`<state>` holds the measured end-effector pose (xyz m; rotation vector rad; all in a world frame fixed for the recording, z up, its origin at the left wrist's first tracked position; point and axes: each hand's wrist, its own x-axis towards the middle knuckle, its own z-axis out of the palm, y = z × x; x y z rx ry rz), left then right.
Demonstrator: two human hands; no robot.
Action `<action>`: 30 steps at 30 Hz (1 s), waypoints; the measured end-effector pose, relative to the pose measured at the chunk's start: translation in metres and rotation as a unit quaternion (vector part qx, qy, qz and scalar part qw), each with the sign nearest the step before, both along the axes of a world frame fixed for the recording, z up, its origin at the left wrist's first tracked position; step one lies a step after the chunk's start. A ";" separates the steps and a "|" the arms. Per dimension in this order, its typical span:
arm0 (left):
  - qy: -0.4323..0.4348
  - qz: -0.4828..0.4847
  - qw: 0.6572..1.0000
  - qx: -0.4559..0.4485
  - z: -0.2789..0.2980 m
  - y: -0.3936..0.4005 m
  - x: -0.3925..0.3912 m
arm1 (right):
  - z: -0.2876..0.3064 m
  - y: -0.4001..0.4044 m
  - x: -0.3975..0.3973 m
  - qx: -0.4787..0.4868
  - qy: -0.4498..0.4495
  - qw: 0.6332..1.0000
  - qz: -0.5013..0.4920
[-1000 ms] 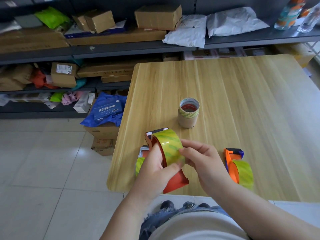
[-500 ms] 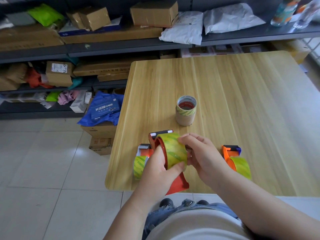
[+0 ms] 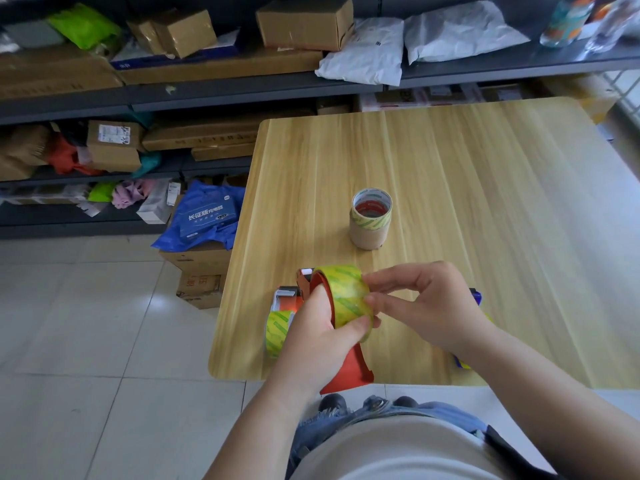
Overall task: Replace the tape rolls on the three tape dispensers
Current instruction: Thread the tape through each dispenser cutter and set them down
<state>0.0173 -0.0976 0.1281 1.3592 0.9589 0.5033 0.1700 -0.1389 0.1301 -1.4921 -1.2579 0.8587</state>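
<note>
Your left hand (image 3: 322,337) holds the red dispenser (image 3: 349,370) up over the near edge of the table (image 3: 467,188). Your fingers are closed around it, and your thumb presses on the side of the tape roll (image 3: 346,299) that sits on it. The dispenser's long side runs from you toward the far edge of the table. Its red handle points back at you and hangs past the near edge. Its front end, with a white strip, points away from you. The roll stands on its edge, and its hole faces left and right.

Your right hand (image 3: 429,306) is at the right side of the roll. The fingers are bent and only a little apart. The fingertips (image 3: 370,299) touch the roll's right rim. You pinch lightly at it, not a full grip.

A second dispenser (image 3: 285,299) lies on the table near the near left corner, just left of your left hand. Its roll (image 3: 277,329) also stands on edge.

A third dispenser (image 3: 476,296) is near the near edge, behind your right wrist. Only a small blue bit shows, so I cannot tell which way it points.

A stack of tape cores (image 3: 370,220) stands upright near the middle of the table, open end up, well apart from your hands.
</note>
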 end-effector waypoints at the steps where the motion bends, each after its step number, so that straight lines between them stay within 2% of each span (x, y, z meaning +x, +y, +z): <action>1: 0.005 -0.002 1.000 0.000 0.000 0.001 0.001 | -0.001 0.000 0.002 -0.002 -0.033 0.999 0.007; 3: 0.013 -0.004 1.000 -0.004 0.001 0.001 0.003 | -0.001 0.001 0.005 0.008 -0.109 0.994 0.012; 5: 0.013 -0.008 1.000 -0.011 0.001 0.002 0.004 | -0.004 0.002 0.007 0.070 -0.186 0.980 0.017; 10: 0.009 -0.022 0.998 -0.056 0.000 0.004 0.002 | -0.015 0.005 0.013 0.211 -0.346 0.911 0.079; 14: 0.016 -0.028 0.996 -0.085 -0.002 0.005 0.000 | -0.016 0.006 0.019 0.216 -0.406 0.875 0.152; 22: 0.049 -0.043 0.994 -0.091 -0.008 0.005 0.003 | -0.023 0.014 0.026 0.205 -0.515 0.805 0.210; 27: 0.049 -0.043 0.993 -0.100 -0.010 0.004 0.005 | -0.027 0.015 0.025 0.231 -0.512 0.802 0.202; 30: 0.041 -0.051 0.993 -0.095 -0.009 0.004 0.005 | -0.028 0.017 0.022 0.209 -0.462 0.848 0.153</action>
